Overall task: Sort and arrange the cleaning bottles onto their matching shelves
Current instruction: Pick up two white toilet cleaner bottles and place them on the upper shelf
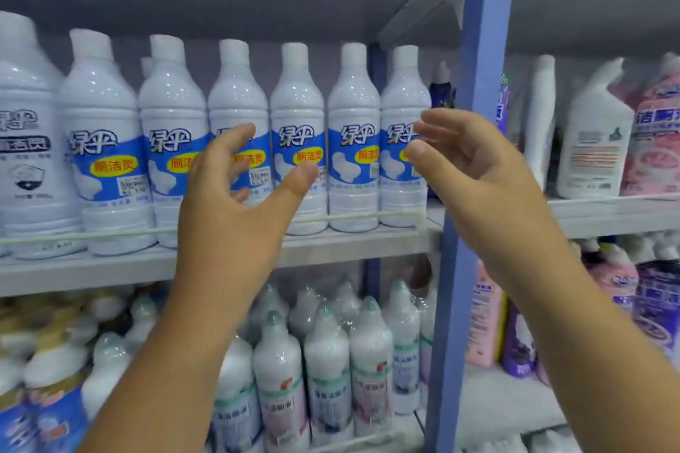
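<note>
Bottles of cleaning fluid fill every shelf in view, and none is held at this moment; nearest the camera, two bare forearms are raised from the bottom of the frame. At centre the left hand [239, 191] is spread wide, thumb out to the right and fingers loosely curved, with nothing gripped; whether its fingertips touch the labels behind them cannot be told. Right of centre the right hand [463, 154] is likewise held open and empty, its fingers pointed left toward the last bottle of the row.

Behind the hands, across the middle of the frame, a row of white bottles with blue labels [298, 143] is stood upright on the upper shelf [331, 250], caps level, labels turned forward, kept in by a thin front rail [349, 216]; this row can be judged as already sorted, with perhaps only straightening left.

At lower centre, smaller shrink-wrapped bottles [327, 360] are packed closely on the shelf below; at lower left the stock is blurred and seems less orderly. Beyond the blue upright post [474, 85], at the right of the frame, angled-neck white bottles [592, 143] and pink bottles [655, 143] are mixed together, so more sorting may remain there.
</note>
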